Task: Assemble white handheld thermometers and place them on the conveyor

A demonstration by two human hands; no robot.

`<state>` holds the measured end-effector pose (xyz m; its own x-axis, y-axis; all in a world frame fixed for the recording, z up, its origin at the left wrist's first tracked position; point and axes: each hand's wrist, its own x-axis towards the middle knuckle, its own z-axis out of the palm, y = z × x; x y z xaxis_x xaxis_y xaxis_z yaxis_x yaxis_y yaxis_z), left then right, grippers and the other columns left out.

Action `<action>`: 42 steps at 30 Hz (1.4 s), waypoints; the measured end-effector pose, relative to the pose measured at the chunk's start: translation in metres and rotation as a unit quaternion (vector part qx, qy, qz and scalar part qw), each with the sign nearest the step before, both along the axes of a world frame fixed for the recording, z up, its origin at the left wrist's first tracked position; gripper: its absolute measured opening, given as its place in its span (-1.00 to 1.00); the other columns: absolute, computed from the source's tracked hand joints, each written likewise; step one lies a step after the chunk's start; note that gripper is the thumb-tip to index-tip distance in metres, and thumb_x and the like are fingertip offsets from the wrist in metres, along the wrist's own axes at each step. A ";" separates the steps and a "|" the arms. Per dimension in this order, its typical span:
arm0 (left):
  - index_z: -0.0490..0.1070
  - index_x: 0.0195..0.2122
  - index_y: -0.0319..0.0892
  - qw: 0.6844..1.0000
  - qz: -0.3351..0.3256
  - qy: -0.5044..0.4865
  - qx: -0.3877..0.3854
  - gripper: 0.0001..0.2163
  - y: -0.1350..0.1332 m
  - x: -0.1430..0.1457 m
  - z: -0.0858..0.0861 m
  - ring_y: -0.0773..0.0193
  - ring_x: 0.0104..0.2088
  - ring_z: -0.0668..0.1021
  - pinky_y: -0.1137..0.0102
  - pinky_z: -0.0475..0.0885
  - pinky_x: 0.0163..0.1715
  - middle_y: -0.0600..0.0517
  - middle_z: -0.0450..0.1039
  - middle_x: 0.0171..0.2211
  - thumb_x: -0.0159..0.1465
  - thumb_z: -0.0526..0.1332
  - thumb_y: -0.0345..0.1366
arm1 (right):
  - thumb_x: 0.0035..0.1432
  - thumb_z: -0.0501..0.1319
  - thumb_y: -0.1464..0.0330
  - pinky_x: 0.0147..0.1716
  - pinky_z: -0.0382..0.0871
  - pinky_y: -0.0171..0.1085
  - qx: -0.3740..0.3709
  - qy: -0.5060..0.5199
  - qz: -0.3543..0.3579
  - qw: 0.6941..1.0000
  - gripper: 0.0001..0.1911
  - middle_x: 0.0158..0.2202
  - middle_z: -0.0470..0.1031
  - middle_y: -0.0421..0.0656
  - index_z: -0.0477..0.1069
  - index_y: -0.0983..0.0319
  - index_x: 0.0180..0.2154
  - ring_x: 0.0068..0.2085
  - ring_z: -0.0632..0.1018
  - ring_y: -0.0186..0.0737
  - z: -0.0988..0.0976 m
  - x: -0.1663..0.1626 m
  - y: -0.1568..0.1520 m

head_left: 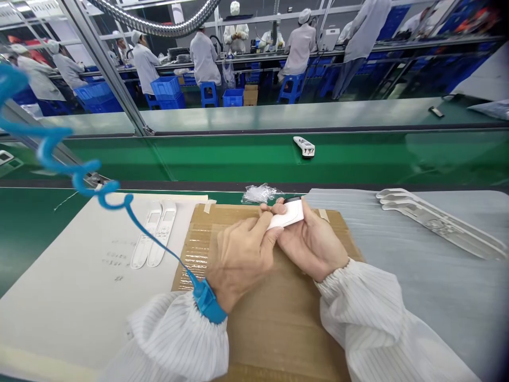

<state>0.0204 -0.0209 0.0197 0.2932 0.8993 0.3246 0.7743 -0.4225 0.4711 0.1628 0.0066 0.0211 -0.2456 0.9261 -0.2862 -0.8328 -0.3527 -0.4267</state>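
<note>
Over a brown cardboard sheet (pixel 286 323), both hands hold a white plastic remote-like housing (pixel 292 212) with a black end at its top. My left hand (pixel 244 252) is closed on its lower left part, thumb and fingers pinching it. From the right, my right hand (pixel 312 239) cups the same housing, fingers behind it and thumb along its edge. Much of the housing is hidden by the fingers. A blue wrist strap (pixel 209 302) with a coiled blue cord (pixel 155 239) is around my left wrist.
Two white shell parts (pixel 161 233) lie on the left paper. Nested white shells (pixel 437 220) rest on the right foam sheet. Crumpled clear plastic (pixel 260 193) is behind the cardboard. A white handheld device (pixel 304 147) sits on the green conveyor (pixel 222 159). Co-workers sit beyond.
</note>
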 end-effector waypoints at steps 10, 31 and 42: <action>0.43 0.12 -0.03 0.999 0.028 0.006 0.020 -0.65 -0.001 0.000 0.000 0.16 -0.18 0.63 0.32 0.47 -0.23 0.01 0.61 -0.13 0.47 0.01 -0.05 | 0.36 0.13 0.11 0.02 0.51 -0.18 0.026 -0.035 0.025 0.999 -0.72 -0.34 0.49 -0.22 0.44 0.15 -0.23 -0.08 0.58 -0.17 0.003 -0.005 -0.005; 0.40 -0.16 -0.22 0.723 -0.042 -0.465 -0.508 -0.39 0.018 -0.009 0.009 0.46 -0.75 0.28 0.52 0.11 -0.77 0.07 0.42 -0.54 0.35 -0.10 0.27 | 0.19 0.34 0.09 -0.19 0.50 -0.30 0.162 -0.201 0.005 0.966 -0.59 0.00 0.59 -0.09 0.49 0.15 0.00 -0.13 0.56 -0.21 -0.009 -0.004 -0.003; 0.43 -0.07 -0.06 0.973 -0.027 -0.153 -0.169 -0.79 0.006 -0.005 0.007 0.18 -0.23 0.59 0.38 0.38 -0.35 0.05 0.57 -0.16 0.34 0.23 -0.11 | 0.25 0.19 -0.07 -0.10 0.53 -0.18 0.044 -0.072 -0.009 0.996 -0.57 -0.36 0.54 -0.20 0.50 0.16 -0.23 -0.12 0.57 -0.15 -0.007 -0.002 0.001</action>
